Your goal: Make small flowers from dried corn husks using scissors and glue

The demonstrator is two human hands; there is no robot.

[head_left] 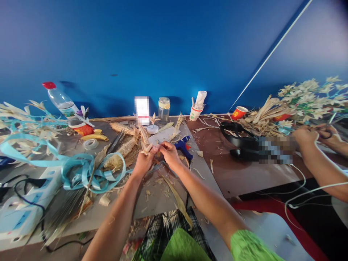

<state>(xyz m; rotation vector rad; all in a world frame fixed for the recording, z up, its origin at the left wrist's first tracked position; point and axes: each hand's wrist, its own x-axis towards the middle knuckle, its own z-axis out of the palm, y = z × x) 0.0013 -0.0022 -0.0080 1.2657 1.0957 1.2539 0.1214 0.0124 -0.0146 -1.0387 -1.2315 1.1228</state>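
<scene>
My left hand [144,162] is closed around a pale piece of corn husk [146,148], whose pointed leaves stick up past the fingers. Fingertips of my right hand [170,154] pinch at the lower end of the same piece, touching the left fingertips; the exact spot they grip is too small to make out. Just left of the hands lie dried corn cobs [122,154] with husk. A blue glue gun [183,146] rests right beside my right hand. Pale blue ribbon [81,170] is heaped in loops to the left.
At the back stand a glass jar [164,108], a paper cup [196,111] and a tilted plastic bottle [62,99]. A white power strip [35,203] with cords lies left. Black headphones [236,141] lie right, near another person's hands [307,136]. Husk scraps litter the tabletop.
</scene>
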